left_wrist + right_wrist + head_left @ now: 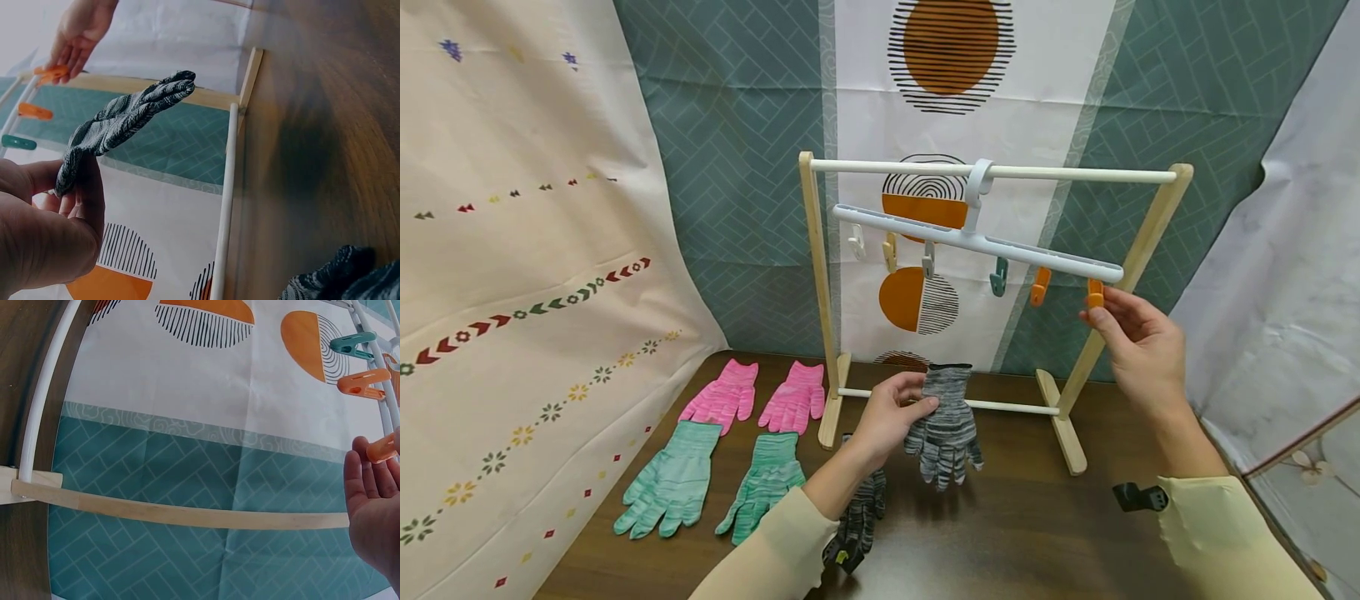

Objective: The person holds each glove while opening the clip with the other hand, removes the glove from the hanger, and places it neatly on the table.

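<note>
My left hand (891, 417) pinches a grey and black knit glove (947, 425) near its cuff, and the glove's fingers hang down in front of the rack. In the left wrist view the same glove (119, 119) stretches out from between thumb and fingers. Up at the hanger's right end, my right hand (1138, 342) pinches an orange clip (1096, 292). A light-blue hanger (977, 241) hooks over the rack's top rail, tilted down to the right. Several more clips dangle from it, including a second orange clip (1040, 287) and a green clip (998, 277).
A wooden rack (816, 267) with white rails stands on the brown table (985, 533). Another grey glove (861, 508) lies below my left forearm. Two pink gloves (793, 398) and two green gloves (673, 479) lie at the left. Patterned cloth hangs behind.
</note>
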`<action>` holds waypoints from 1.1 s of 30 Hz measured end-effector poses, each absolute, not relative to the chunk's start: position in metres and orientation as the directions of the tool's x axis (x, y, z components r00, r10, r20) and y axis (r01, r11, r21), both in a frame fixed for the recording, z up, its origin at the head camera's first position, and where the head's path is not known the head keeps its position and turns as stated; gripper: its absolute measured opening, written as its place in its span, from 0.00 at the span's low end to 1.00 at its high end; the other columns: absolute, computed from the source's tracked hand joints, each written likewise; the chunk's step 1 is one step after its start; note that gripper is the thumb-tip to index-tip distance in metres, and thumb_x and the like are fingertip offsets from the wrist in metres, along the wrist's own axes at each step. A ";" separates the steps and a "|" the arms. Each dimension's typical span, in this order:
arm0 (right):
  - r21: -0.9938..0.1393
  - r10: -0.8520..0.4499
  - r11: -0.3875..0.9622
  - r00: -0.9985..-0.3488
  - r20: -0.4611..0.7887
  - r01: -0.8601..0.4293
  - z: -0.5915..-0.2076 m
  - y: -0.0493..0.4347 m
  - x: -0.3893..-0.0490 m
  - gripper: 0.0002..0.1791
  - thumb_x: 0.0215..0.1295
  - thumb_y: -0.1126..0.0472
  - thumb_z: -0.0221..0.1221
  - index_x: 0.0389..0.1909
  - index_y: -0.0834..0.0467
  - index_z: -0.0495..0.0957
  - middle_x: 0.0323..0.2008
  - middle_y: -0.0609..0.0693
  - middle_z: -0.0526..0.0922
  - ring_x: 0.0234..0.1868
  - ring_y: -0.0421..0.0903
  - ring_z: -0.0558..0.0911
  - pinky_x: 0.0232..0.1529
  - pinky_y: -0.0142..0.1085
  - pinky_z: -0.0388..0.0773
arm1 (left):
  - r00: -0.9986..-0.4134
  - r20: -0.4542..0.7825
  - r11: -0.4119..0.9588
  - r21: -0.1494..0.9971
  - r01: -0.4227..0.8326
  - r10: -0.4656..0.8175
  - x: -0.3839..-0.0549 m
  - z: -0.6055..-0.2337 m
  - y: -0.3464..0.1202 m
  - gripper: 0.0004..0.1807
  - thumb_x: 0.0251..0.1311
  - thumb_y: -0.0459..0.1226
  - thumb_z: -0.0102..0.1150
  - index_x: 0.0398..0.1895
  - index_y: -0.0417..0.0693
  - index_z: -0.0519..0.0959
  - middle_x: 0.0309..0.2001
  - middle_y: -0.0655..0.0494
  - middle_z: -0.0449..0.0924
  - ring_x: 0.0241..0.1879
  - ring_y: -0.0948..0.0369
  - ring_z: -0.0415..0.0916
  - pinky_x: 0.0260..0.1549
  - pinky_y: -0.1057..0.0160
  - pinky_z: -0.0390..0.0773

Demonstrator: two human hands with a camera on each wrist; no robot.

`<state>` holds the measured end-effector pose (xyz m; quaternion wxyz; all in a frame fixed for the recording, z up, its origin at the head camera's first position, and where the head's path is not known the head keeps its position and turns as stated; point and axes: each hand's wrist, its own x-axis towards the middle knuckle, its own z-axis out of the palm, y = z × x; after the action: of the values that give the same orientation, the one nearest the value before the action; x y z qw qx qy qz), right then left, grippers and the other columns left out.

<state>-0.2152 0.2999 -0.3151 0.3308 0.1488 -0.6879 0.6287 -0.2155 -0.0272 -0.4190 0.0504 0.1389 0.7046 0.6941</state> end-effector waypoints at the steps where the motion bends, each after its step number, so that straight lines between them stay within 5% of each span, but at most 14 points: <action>1: -0.767 0.212 0.161 -0.738 0.641 -0.621 -0.315 0.300 -0.215 0.18 0.71 0.75 0.64 0.60 0.71 0.82 0.42 0.51 0.90 0.41 0.39 0.89 0.50 0.25 0.81 | -0.957 0.117 0.000 0.993 0.121 0.266 -0.215 -0.419 -0.027 0.23 0.72 0.35 0.67 0.68 0.40 0.78 0.49 0.50 0.86 0.53 0.56 0.77 0.60 0.48 0.72; 9: -0.744 0.180 0.334 -0.736 0.653 -0.578 -0.317 0.301 -0.213 0.19 0.73 0.71 0.65 0.63 0.68 0.81 0.45 0.45 0.90 0.44 0.36 0.89 0.50 0.24 0.80 | -0.957 0.075 0.030 0.996 0.087 0.280 -0.211 -0.423 -0.030 0.24 0.71 0.35 0.68 0.67 0.40 0.78 0.49 0.49 0.86 0.56 0.54 0.76 0.56 0.50 0.74; 20: -0.754 0.162 0.252 -0.741 0.651 -0.607 -0.319 0.300 -0.214 0.19 0.72 0.74 0.63 0.63 0.70 0.80 0.45 0.45 0.90 0.43 0.37 0.89 0.49 0.24 0.81 | -0.947 0.035 0.067 0.996 0.059 0.320 -0.207 -0.431 -0.037 0.25 0.71 0.33 0.68 0.69 0.38 0.76 0.48 0.47 0.86 0.54 0.54 0.76 0.50 0.54 0.77; 33: -0.755 0.164 0.315 -0.751 0.640 -0.575 -0.327 0.301 -0.210 0.22 0.70 0.75 0.65 0.64 0.69 0.80 0.49 0.42 0.89 0.47 0.36 0.88 0.50 0.23 0.80 | -0.933 -0.032 0.102 0.995 0.005 0.359 -0.202 -0.447 -0.041 0.27 0.71 0.33 0.68 0.71 0.40 0.74 0.45 0.52 0.85 0.54 0.54 0.76 0.52 0.50 0.77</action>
<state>-0.2103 0.3012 -0.3273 0.3245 0.1383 -0.7430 0.5687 -0.2023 -0.0408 -0.4472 0.1346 0.1246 0.7300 0.6583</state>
